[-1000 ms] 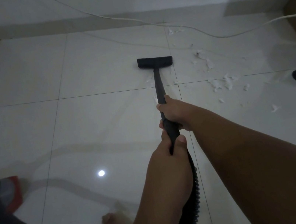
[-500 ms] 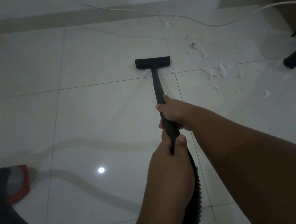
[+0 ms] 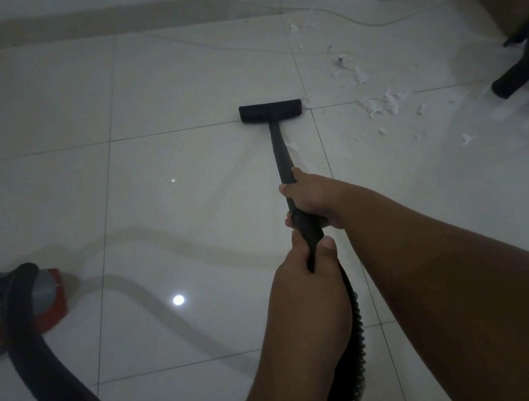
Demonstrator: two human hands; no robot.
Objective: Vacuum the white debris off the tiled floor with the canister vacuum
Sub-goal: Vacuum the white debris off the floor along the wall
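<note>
Where the frame cuts both forearms off, the ribbed black hose (image 3: 356,334) runs half hidden under the left arm. The left hand (image 3: 306,277) curls round the near end of the slim black vacuum wand (image 3: 281,152), thumb on top; just ahead, the right hand (image 3: 313,197) wraps the same wand. At left, the red canister vacuum (image 3: 51,296) is cropped and blurred. Farther out, the flat black floor nozzle (image 3: 270,111) rests on the glossy white tiled floor (image 3: 169,87), scattered white debris (image 3: 383,105) lying to its right.

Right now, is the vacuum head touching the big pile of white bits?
Apart. The head view shows bare tile between the floor nozzle and the big debris pile to its right.
</note>
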